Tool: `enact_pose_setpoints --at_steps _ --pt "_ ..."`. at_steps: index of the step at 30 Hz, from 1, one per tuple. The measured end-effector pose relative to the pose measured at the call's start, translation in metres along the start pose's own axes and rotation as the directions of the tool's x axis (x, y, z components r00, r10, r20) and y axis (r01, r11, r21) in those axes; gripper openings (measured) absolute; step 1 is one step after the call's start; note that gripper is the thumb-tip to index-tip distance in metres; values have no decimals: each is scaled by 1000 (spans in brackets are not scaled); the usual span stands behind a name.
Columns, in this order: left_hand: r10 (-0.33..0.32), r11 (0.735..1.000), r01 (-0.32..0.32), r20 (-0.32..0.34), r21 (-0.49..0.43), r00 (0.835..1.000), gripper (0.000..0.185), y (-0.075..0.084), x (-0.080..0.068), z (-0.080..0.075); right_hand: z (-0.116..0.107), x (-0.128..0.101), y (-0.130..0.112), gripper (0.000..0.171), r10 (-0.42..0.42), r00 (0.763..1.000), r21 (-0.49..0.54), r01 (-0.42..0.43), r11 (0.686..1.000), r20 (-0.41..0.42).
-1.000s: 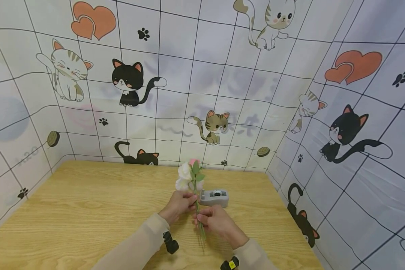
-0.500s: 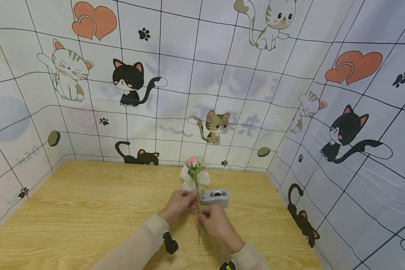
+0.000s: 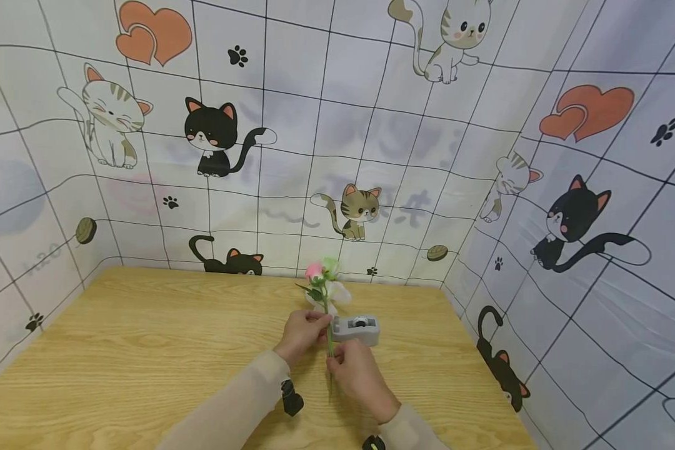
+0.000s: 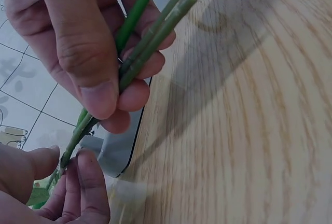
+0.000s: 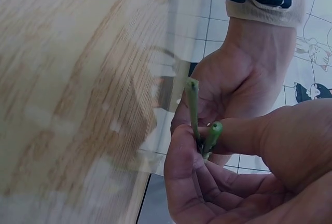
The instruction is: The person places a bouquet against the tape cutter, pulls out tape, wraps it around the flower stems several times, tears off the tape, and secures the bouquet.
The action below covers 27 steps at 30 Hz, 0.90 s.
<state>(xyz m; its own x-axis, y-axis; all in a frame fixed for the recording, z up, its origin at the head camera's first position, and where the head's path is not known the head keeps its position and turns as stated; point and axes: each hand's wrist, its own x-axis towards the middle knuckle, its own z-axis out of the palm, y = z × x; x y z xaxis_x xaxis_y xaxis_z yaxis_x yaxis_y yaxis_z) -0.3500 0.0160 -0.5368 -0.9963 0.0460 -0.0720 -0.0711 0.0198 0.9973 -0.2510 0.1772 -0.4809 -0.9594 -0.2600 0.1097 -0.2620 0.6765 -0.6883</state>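
A small bunch of artificial flowers [image 3: 315,272], pink, white and pale green, is held upright over the table in the head view. My left hand [image 3: 304,334] pinches the green stems just below the blooms. Lower down, my right hand [image 3: 360,375] holds the same stems between thumb and fingers. Up close in the left wrist view, several stems [image 4: 153,42] lie together under the right thumb, their cut ends sticking out. The right wrist view shows stem ends [image 5: 192,102] poking out from the right hand's grip, the left hand [image 5: 228,79] behind it.
A grey tape dispenser [image 3: 365,337] stands on the wooden table [image 3: 174,350], just right of the stems and close to both hands. Behind and beside the table hangs a cat-printed curtain [image 3: 292,144]. Each wrist wears a black camera strap [image 3: 290,397].
The bunch has turned in my hands: the pink bloom, earlier at the back right, now faces left, with a pale green bloom beside it. Both hands stay almost in place.
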Motion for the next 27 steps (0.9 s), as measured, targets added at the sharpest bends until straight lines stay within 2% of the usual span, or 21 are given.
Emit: enact_pose_setpoints --at_steps 4,6,9,18,22,27 --pt "-10 1000 10 -20 28 1000 28 -4 6 2 1 1 0 11 12 1000 -13 -12 1000 -1" --pt "-38 999 40 -44 35 998 25 9 -3 3 1 1 0 11 19 1000 -16 -19 1000 -6" --pt "-52 997 56 -65 55 997 22 14 -6 5 2 1 0 12 23 1000 -14 -23 1000 -18" --pt "-38 994 48 -105 97 994 19 16 -12 9 4 1 2 15 24 1000 50 -24 998 -3" --pt "-36 994 47 -114 95 993 21 20 -17 8 5 2 4 18 11 1000 46 -11 999 -1" --pt "-44 993 58 -126 106 991 21 17 -14 8 -1 6 7 24 25 999 30 -24 999 -23"
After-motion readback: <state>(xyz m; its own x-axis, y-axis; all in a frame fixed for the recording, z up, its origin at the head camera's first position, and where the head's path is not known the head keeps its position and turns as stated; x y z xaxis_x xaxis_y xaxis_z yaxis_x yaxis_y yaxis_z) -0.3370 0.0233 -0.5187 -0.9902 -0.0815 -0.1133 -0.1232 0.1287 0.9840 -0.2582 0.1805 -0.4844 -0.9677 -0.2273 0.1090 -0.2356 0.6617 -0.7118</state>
